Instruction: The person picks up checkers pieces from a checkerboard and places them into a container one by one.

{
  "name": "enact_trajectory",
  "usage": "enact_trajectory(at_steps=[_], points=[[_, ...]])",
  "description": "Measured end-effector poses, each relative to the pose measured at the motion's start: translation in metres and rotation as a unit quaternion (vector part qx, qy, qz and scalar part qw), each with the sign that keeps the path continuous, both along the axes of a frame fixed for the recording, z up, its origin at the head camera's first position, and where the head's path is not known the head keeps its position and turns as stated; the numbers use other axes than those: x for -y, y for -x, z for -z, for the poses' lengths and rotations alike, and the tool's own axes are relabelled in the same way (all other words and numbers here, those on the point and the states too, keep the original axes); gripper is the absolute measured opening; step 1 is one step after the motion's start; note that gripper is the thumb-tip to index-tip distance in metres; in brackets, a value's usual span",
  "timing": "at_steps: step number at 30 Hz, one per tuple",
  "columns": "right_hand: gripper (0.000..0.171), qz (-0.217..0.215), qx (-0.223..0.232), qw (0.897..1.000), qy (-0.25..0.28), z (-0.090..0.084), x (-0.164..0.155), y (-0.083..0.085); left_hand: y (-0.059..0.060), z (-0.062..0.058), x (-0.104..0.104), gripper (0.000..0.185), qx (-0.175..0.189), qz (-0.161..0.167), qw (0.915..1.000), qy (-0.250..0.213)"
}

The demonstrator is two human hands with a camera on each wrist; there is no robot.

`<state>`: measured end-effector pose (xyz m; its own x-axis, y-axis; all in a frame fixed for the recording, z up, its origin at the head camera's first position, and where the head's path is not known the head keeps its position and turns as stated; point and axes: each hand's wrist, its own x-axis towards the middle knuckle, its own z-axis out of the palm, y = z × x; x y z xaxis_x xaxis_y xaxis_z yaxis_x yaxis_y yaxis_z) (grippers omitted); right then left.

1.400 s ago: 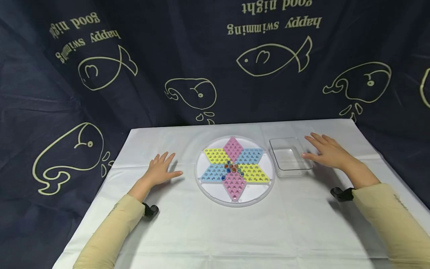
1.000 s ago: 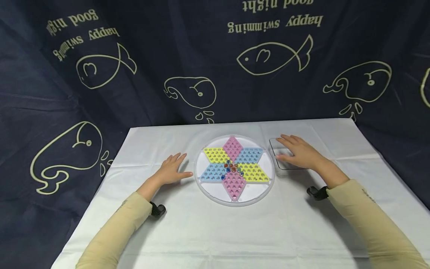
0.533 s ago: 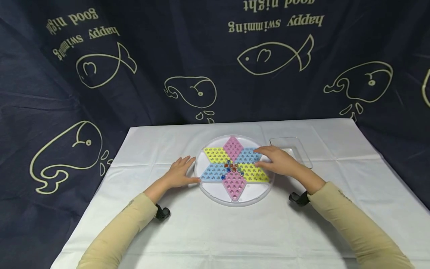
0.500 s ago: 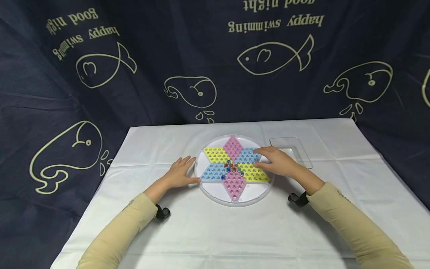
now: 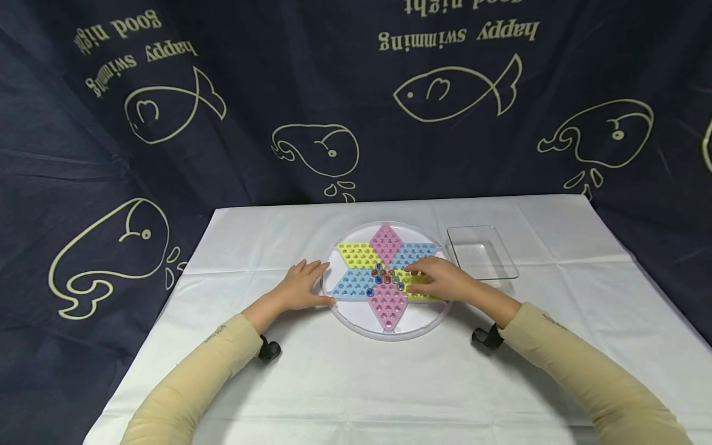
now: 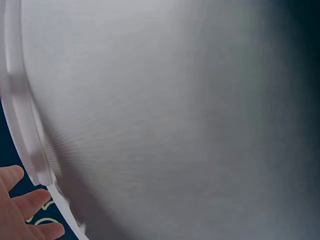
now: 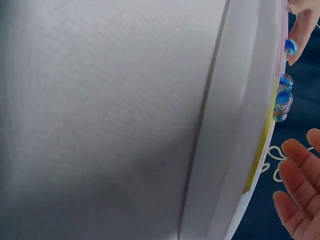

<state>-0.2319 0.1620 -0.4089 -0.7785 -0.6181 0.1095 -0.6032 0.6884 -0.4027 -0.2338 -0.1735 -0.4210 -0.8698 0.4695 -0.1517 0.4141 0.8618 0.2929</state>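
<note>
A round Chinese checkers board [image 5: 397,335] lies mid-table in the head view, its star points pink, yellow and blue. Several glass marbles [image 5: 387,280] sit clustered around its centre, mostly blue and red. At the board's left rim is my left hand [image 5: 300,287], fingers spread and thumb tip right by the edge. My right hand [image 5: 445,281] reaches over the yellow right-hand section, its thumb and fingers apart and close to the marbles. The right wrist view shows that hand's fingers [image 7: 297,187] loosely bent, nothing between them, below the blue marbles [image 7: 283,95].
A clear, square-cornered plastic box [image 5: 473,252] stands just right of the board, behind my right forearm. White cloth [image 5: 356,389] covers the table. A dark blue curtain [image 5: 233,167] with fish and whale drawings hangs behind the far edge.
My right hand has moved left from beside the clear box, across it and onto the board near the marbles. The left hand has moved right to the board's left rim.
</note>
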Motion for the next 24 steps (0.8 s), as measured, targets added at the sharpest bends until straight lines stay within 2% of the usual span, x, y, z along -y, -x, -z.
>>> enact_trajectory(at_steps=[6,14,20,24], points=[[0.041,-0.014,0.023,0.999,0.021,0.002,0.005,0.001,-0.001,0.001,0.0,0.087,0.005,0.009,0.9999,0.005],[0.032,-0.042,0.071,0.996,0.046,0.006,0.013,0.008,0.0,0.003,0.004,0.089,0.02,0.003,0.9998,-0.008],[0.027,-0.036,0.078,0.996,0.037,0.006,0.016,0.009,0.006,0.004,0.009,0.086,0.022,-0.001,0.9988,-0.043],[0.025,-0.032,0.085,0.995,0.044,0.008,0.016,0.01,0.009,0.004,0.009,0.087,0.024,-0.003,0.9987,-0.046]])
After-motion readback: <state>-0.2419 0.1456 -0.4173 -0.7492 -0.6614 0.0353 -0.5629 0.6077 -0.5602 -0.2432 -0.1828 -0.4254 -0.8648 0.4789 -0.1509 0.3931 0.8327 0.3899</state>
